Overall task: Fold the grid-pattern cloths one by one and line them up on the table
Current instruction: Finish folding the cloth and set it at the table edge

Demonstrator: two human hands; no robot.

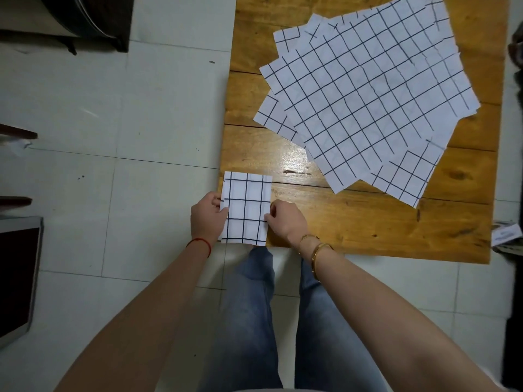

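Observation:
A small folded white cloth with dark grid lines lies at the near left corner of the wooden table. My left hand pinches its left edge, thumb on top. On the opposite side, my right hand pinches the right edge with curled fingers. A fanned pile of several unfolded grid-pattern cloths covers the far middle and right of the table, apart from the folded one.
White tiled floor lies left of the table. Dark furniture stands at the far left, a dark framed panel at the near left. Some papers sit beyond the table's right edge. My jeans-clad legs are below.

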